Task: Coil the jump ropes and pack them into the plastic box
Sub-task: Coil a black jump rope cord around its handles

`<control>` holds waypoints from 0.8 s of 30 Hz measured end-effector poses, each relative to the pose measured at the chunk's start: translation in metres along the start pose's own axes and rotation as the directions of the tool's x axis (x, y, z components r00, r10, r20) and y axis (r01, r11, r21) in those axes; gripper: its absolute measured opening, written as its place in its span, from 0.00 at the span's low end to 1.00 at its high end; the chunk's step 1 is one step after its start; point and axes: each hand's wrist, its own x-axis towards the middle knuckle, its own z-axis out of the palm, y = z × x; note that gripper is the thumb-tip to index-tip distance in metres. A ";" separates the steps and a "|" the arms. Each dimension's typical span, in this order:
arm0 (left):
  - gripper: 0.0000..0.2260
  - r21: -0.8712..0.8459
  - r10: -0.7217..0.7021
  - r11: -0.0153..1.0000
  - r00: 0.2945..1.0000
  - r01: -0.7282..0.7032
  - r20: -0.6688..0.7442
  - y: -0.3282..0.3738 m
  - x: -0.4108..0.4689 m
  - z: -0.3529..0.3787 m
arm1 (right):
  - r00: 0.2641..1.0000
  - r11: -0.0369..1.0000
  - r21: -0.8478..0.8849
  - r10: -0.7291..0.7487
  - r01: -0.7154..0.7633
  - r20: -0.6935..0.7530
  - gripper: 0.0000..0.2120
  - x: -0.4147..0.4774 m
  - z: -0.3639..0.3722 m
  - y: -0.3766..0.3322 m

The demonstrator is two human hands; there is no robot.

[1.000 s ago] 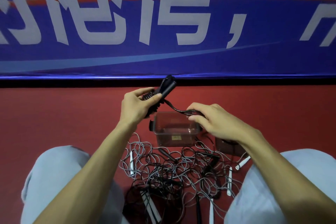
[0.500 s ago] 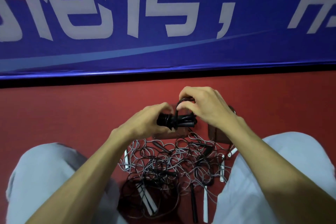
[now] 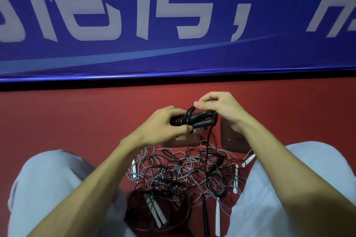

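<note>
My left hand (image 3: 163, 127) grips a black jump rope (image 3: 196, 119) by its two handles, held side by side with cord wound round them. My right hand (image 3: 217, 107) pinches a loop of the same black cord just above the handles. A loose strand hangs from the bundle down into the pile. The clear plastic box (image 3: 183, 139) sits on the red floor right under my hands, mostly hidden by them. In front of it lies a tangled pile of ropes (image 3: 185, 177), black and grey, with white and black handles.
A box lid (image 3: 234, 140) lies on the floor to the right of the box. My two knees in grey trousers (image 3: 48, 188) flank the pile. A blue banner (image 3: 173, 25) with white characters runs along the wall behind.
The handles went from upright in my left hand to lying level. My right hand came over and winds cord round them; both hands have sunk lower over the box.
</note>
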 end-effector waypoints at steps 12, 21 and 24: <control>0.14 -0.803 -0.342 0.585 0.932 0.115 -0.116 0.006 0.006 -0.010 | 0.971 0.990 -0.107 -0.060 0.087 0.231 0.06 -0.008 -0.009 -0.011; 0.07 -0.694 -0.413 0.701 0.888 0.167 -0.203 0.001 0.004 -0.011 | 0.890 0.851 -0.509 0.128 0.128 0.437 0.06 -0.018 -0.011 -0.012; 0.06 -0.473 -0.362 0.856 0.894 0.208 -0.263 -0.009 0.008 -0.009 | 0.872 0.715 -0.602 -0.022 0.355 0.489 0.05 -0.018 -0.007 -0.012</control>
